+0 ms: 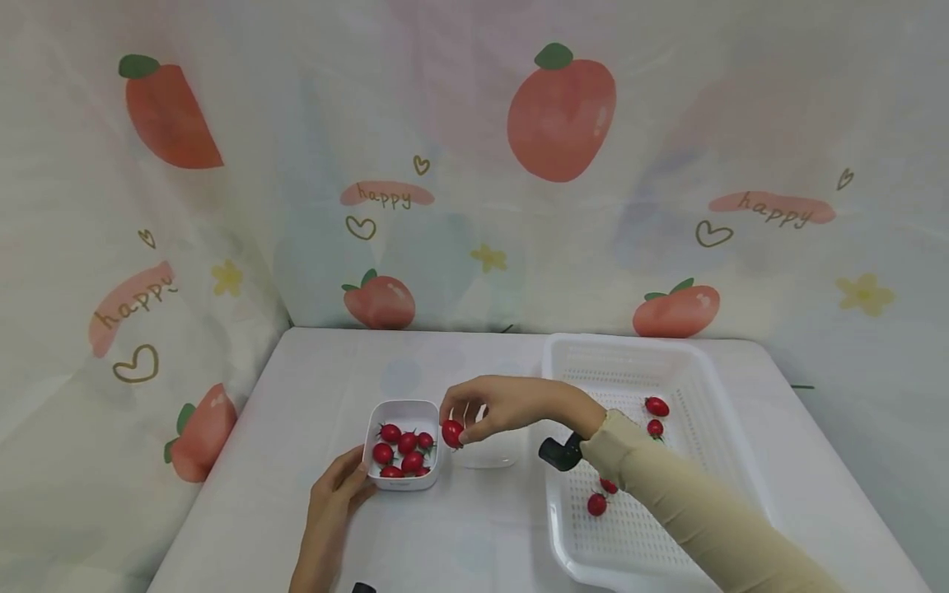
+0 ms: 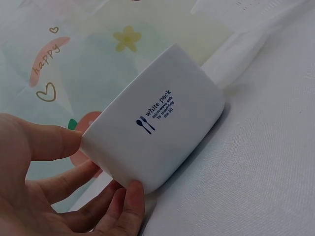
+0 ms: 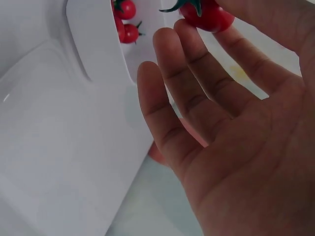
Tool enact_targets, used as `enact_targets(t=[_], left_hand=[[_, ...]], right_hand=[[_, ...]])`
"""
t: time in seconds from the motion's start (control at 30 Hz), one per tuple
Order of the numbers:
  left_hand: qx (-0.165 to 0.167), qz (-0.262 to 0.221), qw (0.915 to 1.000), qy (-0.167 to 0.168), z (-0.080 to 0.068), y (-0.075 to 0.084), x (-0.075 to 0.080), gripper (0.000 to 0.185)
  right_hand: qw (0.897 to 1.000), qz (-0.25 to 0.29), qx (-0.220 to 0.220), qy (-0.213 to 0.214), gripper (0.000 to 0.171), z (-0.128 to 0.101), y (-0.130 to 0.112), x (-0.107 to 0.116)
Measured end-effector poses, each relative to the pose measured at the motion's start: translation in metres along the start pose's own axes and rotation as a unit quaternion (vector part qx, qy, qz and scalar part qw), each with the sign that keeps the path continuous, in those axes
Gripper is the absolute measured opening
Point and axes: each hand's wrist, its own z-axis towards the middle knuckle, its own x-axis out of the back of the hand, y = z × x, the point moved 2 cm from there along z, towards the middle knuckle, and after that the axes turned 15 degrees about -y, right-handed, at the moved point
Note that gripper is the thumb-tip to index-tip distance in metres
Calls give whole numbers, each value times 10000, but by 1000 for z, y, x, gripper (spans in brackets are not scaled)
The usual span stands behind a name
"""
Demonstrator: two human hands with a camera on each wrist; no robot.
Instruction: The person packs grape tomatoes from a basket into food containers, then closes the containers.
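A white, roughly square container (image 1: 404, 485) stands on the table with several red cherry tomatoes (image 1: 407, 443) inside. My left hand (image 1: 334, 492) holds it at its near left side; in the left wrist view the thumb and fingers press against one end of the printed wall (image 2: 160, 128). Just right of the container's rim, my right hand (image 1: 500, 405) pinches one cherry tomato (image 1: 451, 433) between thumb and fingertips. The right wrist view shows this tomato (image 3: 210, 18) with its green stem, the other fingers spread loosely below.
A clear lid-like piece (image 1: 489, 455) lies on the table right of the container, partly under the right hand. Farther right is a large white perforated basket (image 1: 630, 531) with several scattered cherry tomatoes; the right forearm crosses over it. Patterned cloth (image 1: 460, 107) hangs behind and at the left.
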Motion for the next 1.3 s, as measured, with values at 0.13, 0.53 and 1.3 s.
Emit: enact_targets(t=[0.13, 0.53, 1.3], left_hand=[[-59, 22, 10000, 14, 0, 0, 1, 47], [-18, 21, 10000, 2, 2, 0, 2, 48], [-56, -136, 9999, -65, 0, 0, -1, 47]], right_hand=[[9999, -136, -6, -44, 23, 24, -4, -1], [9985, -413, -363, -44, 24, 77, -3, -10], [9932, -899, -714, 172, 16, 103, 4, -34]])
